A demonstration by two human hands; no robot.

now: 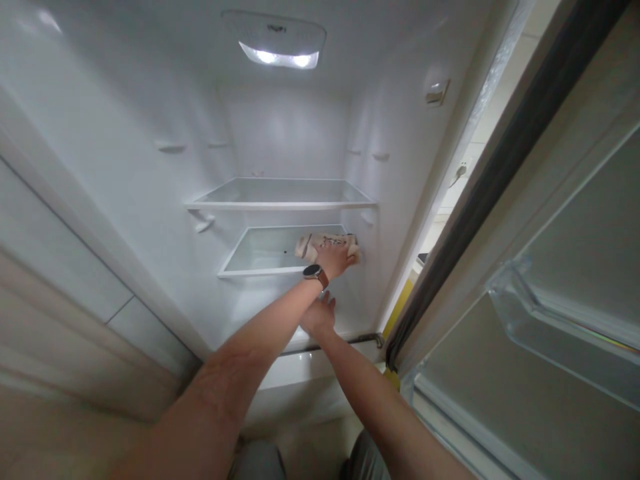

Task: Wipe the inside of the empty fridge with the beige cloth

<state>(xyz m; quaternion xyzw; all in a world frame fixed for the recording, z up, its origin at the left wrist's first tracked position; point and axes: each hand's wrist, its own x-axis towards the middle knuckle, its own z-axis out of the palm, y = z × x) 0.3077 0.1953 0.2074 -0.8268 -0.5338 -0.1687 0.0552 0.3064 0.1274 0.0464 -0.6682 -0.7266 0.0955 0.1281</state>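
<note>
Inside an open fridge, my left hand [334, 260] reaches over the lower glass shelf [263, 248] with a folded cream cloth [306, 245] under its palm and fingers. Dark marks run along the far side of the cloth. A round black watch on a brown strap [314, 271] is on my left wrist. Below that wrist is my right hand [320, 317], lower than the shelf's front edge. Its fingers point up and look a little apart, with nothing seen in them; part of the hand is hidden behind my left forearm.
An upper glass shelf [295, 193] lies above the lower one, under a lit lamp [283, 57]. The open fridge door [560, 200], with a clear door bin [560, 340], stands on the right. Shelf supports [171, 148] jut from the side walls.
</note>
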